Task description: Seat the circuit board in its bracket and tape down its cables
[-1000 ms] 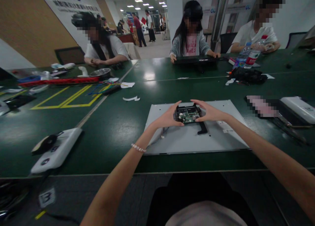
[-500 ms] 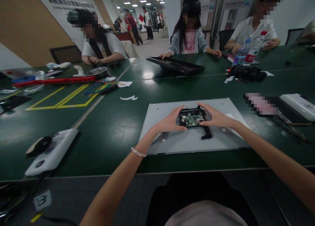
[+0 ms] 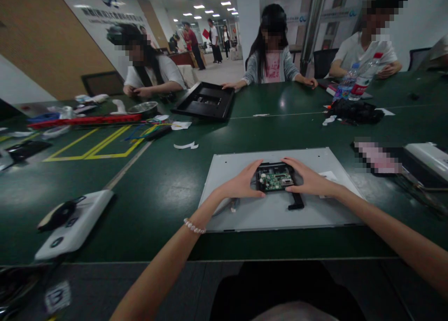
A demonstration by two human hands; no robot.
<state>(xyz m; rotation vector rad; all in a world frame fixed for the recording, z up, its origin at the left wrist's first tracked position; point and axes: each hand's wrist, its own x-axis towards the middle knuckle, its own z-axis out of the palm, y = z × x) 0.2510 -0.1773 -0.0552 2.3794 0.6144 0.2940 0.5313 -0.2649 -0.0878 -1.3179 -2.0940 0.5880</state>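
Observation:
A green circuit board point(image 3: 276, 180) in a black plastic frame lies on a flat light-grey panel point(image 3: 245, 218). My left hand point(image 3: 242, 182) grips the frame's left side, thumb near the front edge and fingers at the back. On the right side my right hand point(image 3: 308, 177) holds the same frame in the same way. A black arm point(image 3: 297, 201) of the frame sticks out toward me at the right. Beside my left hand a small cable with a connector point(image 3: 234, 204) rests on the panel. White paper point(image 3: 328, 176) shows partly behind my right wrist.
A white device point(image 3: 75, 225) with a black object on it lies at left. To the right are a phone point(image 3: 376, 157) and another white device point(image 3: 427, 157). Across the table, a person's hand point(image 3: 234, 85) touches a black frame panel point(image 3: 205, 101). Bottles point(image 3: 364, 78) stand at back right.
The black frame panel across the table has moved left and turned, its inner side now showing. My hands keep the same hold; the whole view has shifted slightly downward.

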